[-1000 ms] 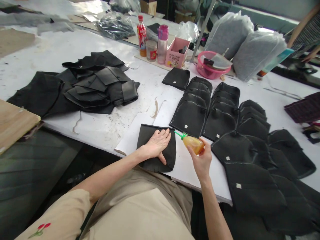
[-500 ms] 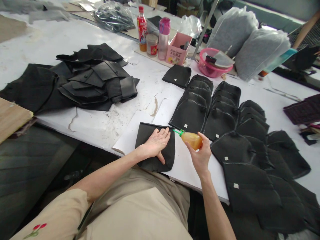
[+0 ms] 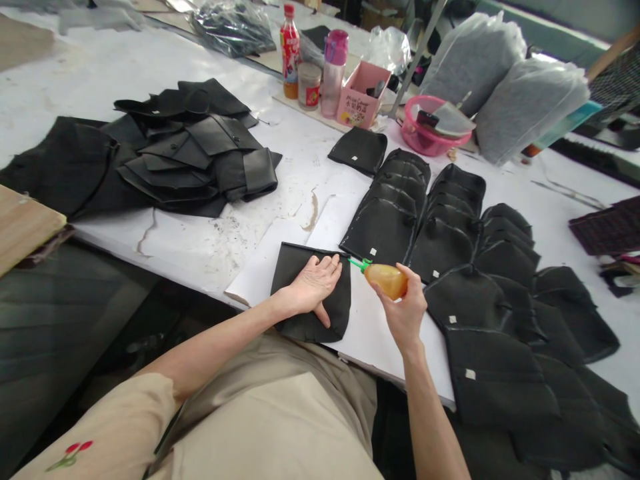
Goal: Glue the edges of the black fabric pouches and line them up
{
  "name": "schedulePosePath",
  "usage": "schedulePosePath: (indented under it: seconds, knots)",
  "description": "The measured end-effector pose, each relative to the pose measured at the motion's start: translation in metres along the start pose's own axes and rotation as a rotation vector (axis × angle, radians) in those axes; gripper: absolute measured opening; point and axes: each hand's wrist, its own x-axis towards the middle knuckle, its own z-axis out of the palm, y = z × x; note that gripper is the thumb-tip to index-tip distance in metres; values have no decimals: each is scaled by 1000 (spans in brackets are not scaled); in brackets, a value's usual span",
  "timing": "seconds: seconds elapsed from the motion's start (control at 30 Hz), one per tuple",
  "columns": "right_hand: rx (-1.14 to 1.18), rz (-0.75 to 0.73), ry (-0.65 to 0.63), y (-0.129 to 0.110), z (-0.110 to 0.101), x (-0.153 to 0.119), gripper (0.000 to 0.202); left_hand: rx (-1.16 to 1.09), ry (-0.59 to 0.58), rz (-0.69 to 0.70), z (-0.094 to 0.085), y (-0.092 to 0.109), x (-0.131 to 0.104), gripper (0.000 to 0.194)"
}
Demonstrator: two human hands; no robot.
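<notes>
A black leather-like panel (image 3: pixel 290 273) lies at the table's front edge, on a white board. My left hand (image 3: pixel 316 285) presses flat on it, fingers together and thumb spread. My right hand (image 3: pixel 407 307) grips a squeeze bottle of amber liquid (image 3: pixel 386 281), probably glue, between thumb and fingers. The bottle lies nearly level, and its green nozzle (image 3: pixel 357 264) points left at the panel's upper right corner, close to my left fingertips. Whether the tip touches the panel, I cannot tell.
Overlapping rows of black pieces (image 3: pixel 385 220) with small white tags cover the right side. A heap of black pieces (image 3: pixel 200 160) lies at the left. Behind stand a red-labelled bottle (image 3: pixel 290 57), a purple-lidded bottle (image 3: pixel 334 73), a pink box (image 3: pixel 361 100) and a pink basket (image 3: pixel 430 137).
The view has shifted slightly. My left hand keeps its place on the panel, and the squeeze bottle in my right hand has barely moved, a touch to the right.
</notes>
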Motion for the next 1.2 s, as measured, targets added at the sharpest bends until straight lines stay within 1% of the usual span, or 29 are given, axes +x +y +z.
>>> schedulePosePath:
  seconds: [0.13,0.23,0.33,0.43,0.53,0.77,0.9,1.03,1.2]
  knots:
    - [-51,-50,9,0,-4,-3,56,10,-13,-10,-1,1,0,143]
    - [-65,-91,30,3,-1,-1,55,22,-12,-10,-1,1,0,144]
    - [-65,-104,31,6,4,3,55,29,-1,-9,2,1,0,145]
    - [-66,-110,25,6,4,4,55,31,3,-5,5,-1,0,143]
    - [-70,-92,18,3,-2,0,56,36,-1,-5,4,-1,0,144]
    - [-56,-50,-13,-6,-16,-13,55,39,-61,-21,-10,3,-2,143]
    - [-54,-25,-35,-8,-20,-20,57,51,-30,-15,-7,2,-2,147]
    - [-57,-31,-44,-11,-25,-27,56,59,-5,-7,-2,1,-2,145]
    - [-49,-35,-46,-13,-31,-37,55,54,-11,-7,-5,2,-3,141]
